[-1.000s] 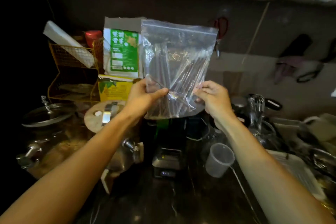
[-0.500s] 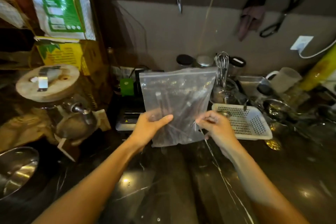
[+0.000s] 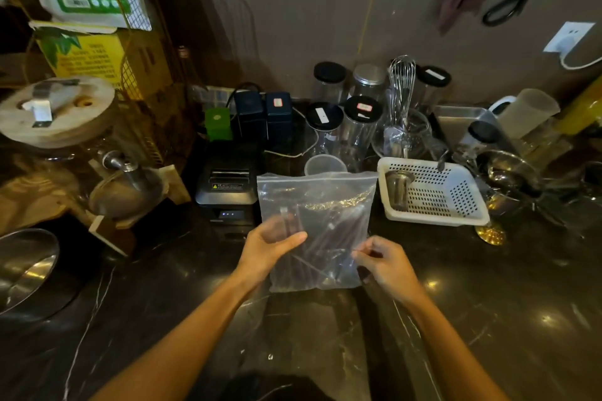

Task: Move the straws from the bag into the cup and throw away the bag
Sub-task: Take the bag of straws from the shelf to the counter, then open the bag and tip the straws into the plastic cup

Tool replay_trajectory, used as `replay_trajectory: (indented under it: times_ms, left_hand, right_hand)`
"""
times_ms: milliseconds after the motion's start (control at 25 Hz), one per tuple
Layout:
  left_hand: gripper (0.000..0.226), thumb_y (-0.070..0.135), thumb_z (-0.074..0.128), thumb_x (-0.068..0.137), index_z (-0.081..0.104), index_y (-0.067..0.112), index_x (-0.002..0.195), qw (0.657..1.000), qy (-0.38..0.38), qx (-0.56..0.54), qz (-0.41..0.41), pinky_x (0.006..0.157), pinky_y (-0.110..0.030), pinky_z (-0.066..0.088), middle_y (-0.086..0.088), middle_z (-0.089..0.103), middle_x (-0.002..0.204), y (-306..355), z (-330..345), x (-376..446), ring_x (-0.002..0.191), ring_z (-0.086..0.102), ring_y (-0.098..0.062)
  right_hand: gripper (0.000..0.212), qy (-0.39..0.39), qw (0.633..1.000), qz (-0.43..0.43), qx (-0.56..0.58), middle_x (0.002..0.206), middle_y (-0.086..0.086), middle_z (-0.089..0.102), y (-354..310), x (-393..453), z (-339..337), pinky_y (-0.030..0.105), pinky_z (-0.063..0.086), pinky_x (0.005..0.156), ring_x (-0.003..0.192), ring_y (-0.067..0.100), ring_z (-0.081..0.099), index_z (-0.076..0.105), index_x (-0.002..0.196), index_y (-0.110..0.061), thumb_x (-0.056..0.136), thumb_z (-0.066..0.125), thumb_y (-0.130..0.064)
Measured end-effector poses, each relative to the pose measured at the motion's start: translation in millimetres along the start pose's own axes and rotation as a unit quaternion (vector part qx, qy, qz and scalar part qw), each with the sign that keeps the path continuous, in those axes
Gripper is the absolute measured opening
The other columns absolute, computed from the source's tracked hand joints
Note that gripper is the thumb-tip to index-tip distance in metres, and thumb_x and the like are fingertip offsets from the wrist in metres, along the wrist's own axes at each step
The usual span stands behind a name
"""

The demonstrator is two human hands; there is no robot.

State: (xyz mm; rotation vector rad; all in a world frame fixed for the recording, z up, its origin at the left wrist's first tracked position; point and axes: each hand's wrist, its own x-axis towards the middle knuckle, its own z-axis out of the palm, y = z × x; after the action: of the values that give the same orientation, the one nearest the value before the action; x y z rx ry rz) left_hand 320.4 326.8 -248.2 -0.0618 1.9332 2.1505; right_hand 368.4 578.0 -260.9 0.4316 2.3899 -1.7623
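Note:
A clear zip bag [image 3: 317, 202] stands upright over the dark counter, its zip edge on top and closed. Several clear straws [image 3: 329, 234] lean inside it. My left hand [image 3: 268, 246] grips the bag's lower left side, thumb across the front. My right hand [image 3: 382, 262] pinches the lower right edge. A translucent plastic cup [image 3: 324, 165] stands just behind the bag, only its rim and upper wall showing.
A black receipt printer [image 3: 228, 184] sits left of the bag. A white perforated basket [image 3: 435, 194] with a metal cup lies to the right. Jars [image 3: 361, 127], a whisk and metal bowls crowd the back. A glass dispenser [image 3: 81, 153] stands at left. Dark counter [image 3: 488, 319] stretches in front.
Both hands have lowered the bag from in front of the shelf down toward the counter, and my view has tilted down. The grip on the bag is the same.

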Motion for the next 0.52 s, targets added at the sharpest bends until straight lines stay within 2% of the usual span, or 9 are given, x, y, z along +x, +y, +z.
replay_trajectory:
  times_ms: [120, 160, 200, 280, 360, 400, 520]
  left_hand:
    - [0.027, 0.007, 0.079, 0.087, 0.077, 0.01, 0.113, 1.0, 0.017, 0.007, -0.02, 0.095, -0.036, 0.06, -0.006, 0.08, 0.112, -3, -1, 2, 0.11, 0.074, -0.023]
    - [0.024, 0.008, 0.078, 0.088, 0.078, 0.012, 0.111, 1.0, 0.013, 0.012, -0.024, 0.096, -0.04, 0.06, -0.005, 0.08, 0.111, -5, -1, 2, 0.109, 0.075, -0.023]
    - [0.024, 0.008, 0.077, 0.089, 0.078, 0.014, 0.112, 1.0, 0.011, 0.018, -0.023, 0.096, -0.042, 0.06, -0.004, 0.08, 0.11, -6, -1, 1, 0.109, 0.075, -0.023]
    - [0.028, 0.008, 0.076, 0.091, 0.077, 0.016, 0.118, 1.0, 0.009, 0.024, -0.017, 0.096, -0.044, 0.06, -0.006, 0.081, 0.11, -7, -1, 1, 0.108, 0.076, -0.023]
    - [0.03, 0.009, 0.074, 0.092, 0.076, 0.019, 0.12, 1.0, 0.009, 0.023, -0.015, 0.098, -0.045, 0.059, -0.007, 0.081, 0.109, -8, 0, 3, 0.108, 0.076, -0.024]
    - [0.029, 0.01, 0.073, 0.093, 0.076, 0.02, 0.12, 0.999, 0.009, 0.03, -0.008, 0.099, -0.044, 0.059, -0.007, 0.081, 0.109, -9, 1, 4, 0.108, 0.076, -0.024]
    - [0.027, 0.009, 0.07, 0.095, 0.076, 0.017, 0.12, 0.998, -0.008, 0.054, 0.037, 0.103, -0.04, 0.056, -0.003, 0.08, 0.114, -11, 8, 2, 0.111, 0.074, -0.018]
  right_hand:
    - [0.009, -0.01, 0.999, 0.027, -0.039, 0.086, 0.0, 0.074, 6, 0, -3, 0.022, 0.059, 0.059, 0.076, 0.011, 0.072, 0.073, 0.089, -0.019, 0.096, 0.074, -0.013]
    - [0.004, -0.008, 0.998, 0.036, -0.059, 0.092, -0.003, 0.074, 4, 0, -3, 0.022, 0.059, 0.063, 0.08, 0.009, 0.071, 0.072, 0.095, -0.019, 0.096, 0.074, -0.016]
    - [0.009, 0.006, 0.996, 0.037, -0.086, 0.099, -0.007, 0.072, 1, 0, -2, 0.02, 0.057, 0.067, 0.085, 0.006, 0.069, 0.069, 0.102, -0.021, 0.096, 0.075, -0.019]
    - [0.019, 0.099, 0.988, 0.009, -0.116, 0.104, -0.012, 0.066, -11, -1, 2, 0.016, 0.05, 0.071, 0.088, -0.001, 0.063, 0.064, 0.109, -0.025, 0.095, 0.077, -0.023]
    - [0.011, 0.188, 0.977, -0.065, -0.082, 0.088, -0.008, 0.068, -30, -2, 6, 0.018, 0.049, 0.066, 0.077, 0.004, 0.064, 0.065, 0.093, -0.027, 0.095, 0.076, -0.026]
    - [0.014, 0.18, 0.978, -0.094, -0.048, 0.079, -0.004, 0.068, -40, -2, 8, 0.022, 0.051, 0.061, 0.069, 0.008, 0.063, 0.066, 0.085, -0.026, 0.097, 0.074, -0.028]
    - [0.033, 0.046, 0.989, -0.089, 0.108, 0.065, 0.003, 0.065, -74, -3, 20, 0.028, 0.048, 0.047, 0.052, 0.016, 0.057, 0.072, 0.079, -0.012, 0.101, 0.068, -0.036]
